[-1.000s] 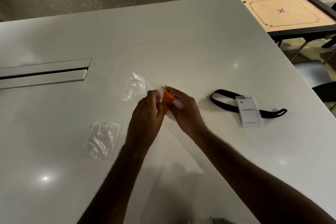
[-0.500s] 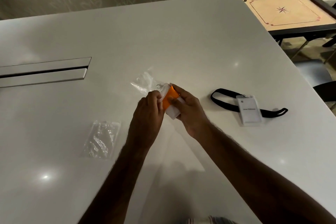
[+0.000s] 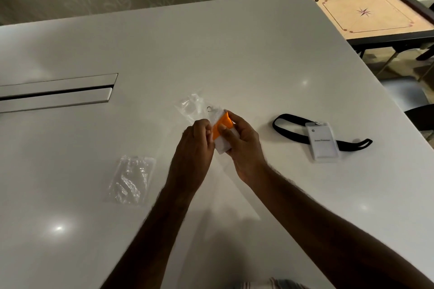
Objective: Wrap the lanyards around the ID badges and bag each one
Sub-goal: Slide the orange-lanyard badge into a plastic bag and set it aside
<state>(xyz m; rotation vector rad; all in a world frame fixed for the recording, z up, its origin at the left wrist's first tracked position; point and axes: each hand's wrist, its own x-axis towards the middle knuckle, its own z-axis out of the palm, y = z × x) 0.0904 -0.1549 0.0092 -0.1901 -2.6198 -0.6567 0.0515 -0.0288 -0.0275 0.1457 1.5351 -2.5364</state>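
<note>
Across the white table (image 3: pixel 211 54), with a carrom board (image 3: pixel 366 15) off its far right corner, both forearms reach to mid-table. Right hand (image 3: pixel 244 141) grips a badge wrapped in orange lanyard (image 3: pixel 223 125); left hand (image 3: pixel 195 145) pinches the clear bag (image 3: pixel 192 105) at its mouth. Another badge (image 3: pixel 323 142) lies on its black lanyard (image 3: pixel 288 129) to the right, a spare bag (image 3: pixel 131 179) to the left.
</note>
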